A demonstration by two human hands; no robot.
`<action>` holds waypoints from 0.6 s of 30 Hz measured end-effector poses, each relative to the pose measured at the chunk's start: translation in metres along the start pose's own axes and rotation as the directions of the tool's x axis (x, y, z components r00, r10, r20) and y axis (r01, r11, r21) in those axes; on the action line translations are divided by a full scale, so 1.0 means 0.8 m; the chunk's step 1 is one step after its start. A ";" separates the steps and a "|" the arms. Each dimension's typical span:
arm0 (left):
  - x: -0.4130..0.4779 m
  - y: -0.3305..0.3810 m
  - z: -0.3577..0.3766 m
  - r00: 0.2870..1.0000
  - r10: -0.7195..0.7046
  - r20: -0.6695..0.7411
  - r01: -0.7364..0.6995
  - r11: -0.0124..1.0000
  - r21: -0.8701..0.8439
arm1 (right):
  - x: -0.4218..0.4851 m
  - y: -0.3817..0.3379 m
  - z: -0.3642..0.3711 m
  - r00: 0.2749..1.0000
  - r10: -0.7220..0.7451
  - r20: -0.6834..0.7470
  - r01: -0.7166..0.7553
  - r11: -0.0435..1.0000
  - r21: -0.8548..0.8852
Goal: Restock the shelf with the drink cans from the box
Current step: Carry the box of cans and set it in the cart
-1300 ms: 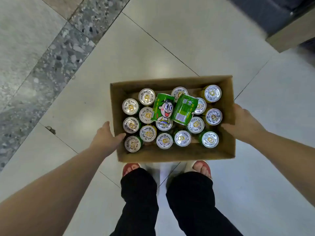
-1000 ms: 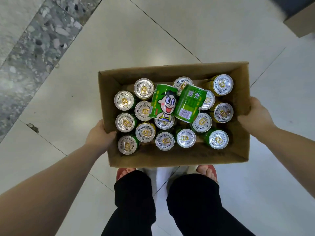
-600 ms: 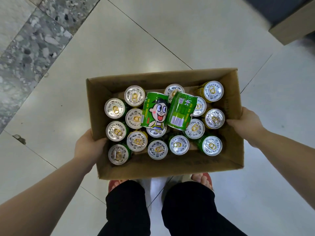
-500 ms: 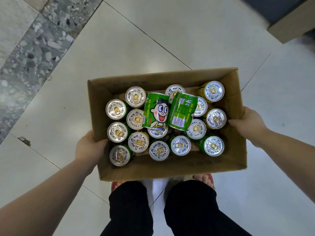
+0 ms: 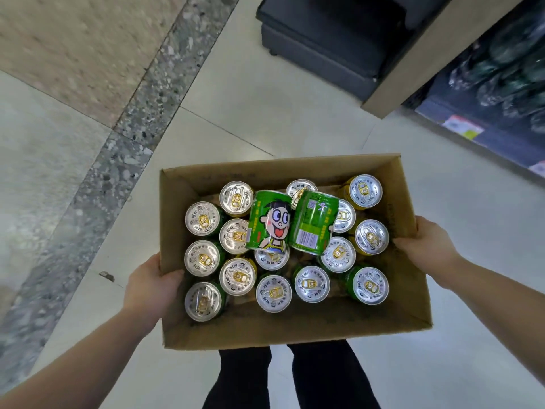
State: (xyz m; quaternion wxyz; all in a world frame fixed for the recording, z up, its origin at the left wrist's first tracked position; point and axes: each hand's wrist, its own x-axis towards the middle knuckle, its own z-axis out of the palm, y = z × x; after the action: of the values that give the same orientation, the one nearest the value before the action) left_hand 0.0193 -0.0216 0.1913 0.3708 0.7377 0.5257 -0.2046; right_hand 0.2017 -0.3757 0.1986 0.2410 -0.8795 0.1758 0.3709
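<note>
Blurred, cut-off shelf (image 5: 498,140) beyond box (image 5: 295,330)

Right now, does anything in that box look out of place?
Yes. The cartoon-face can and the barcode can beside it lie on their sides atop the upright cans in the box, instead of standing like the rest.

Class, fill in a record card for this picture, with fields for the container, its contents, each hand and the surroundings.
Container: open cardboard box, held above the tiled floor
Upright cans: many, silver tops with gold tabs facing up
Lying cans: two green ones on top, side by side: cartoon-face can and barcode can
Left hand: grips the box's left wall
Right hand: grips the box's right wall
Surroundings: shelf at upper right, contents blurred; dark padded block beyond the box
</note>
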 end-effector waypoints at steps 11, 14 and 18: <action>-0.262 0.204 -0.202 0.921 0.374 0.106 -0.389 0.892 0.232 | -0.306 0.035 -0.212 0.971 0.147 -0.187 -0.089 0.954 0.287; -0.322 0.252 -0.232 0.840 0.523 0.142 -0.540 0.787 0.298 | -0.391 0.056 -0.247 0.946 0.207 -0.249 -0.096 0.914 0.395; -0.389 0.297 -0.244 0.727 0.654 0.209 -0.683 0.660 0.314 | -0.512 0.082 -0.281 0.894 0.292 -0.340 -0.095 0.865 0.493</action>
State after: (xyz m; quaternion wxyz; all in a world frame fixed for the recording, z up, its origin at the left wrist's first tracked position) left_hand 0.1097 -0.1077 0.6107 0.2944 0.9262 0.1546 -0.1776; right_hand 0.0257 -0.5009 0.6183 0.3630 -0.8307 0.3941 0.1511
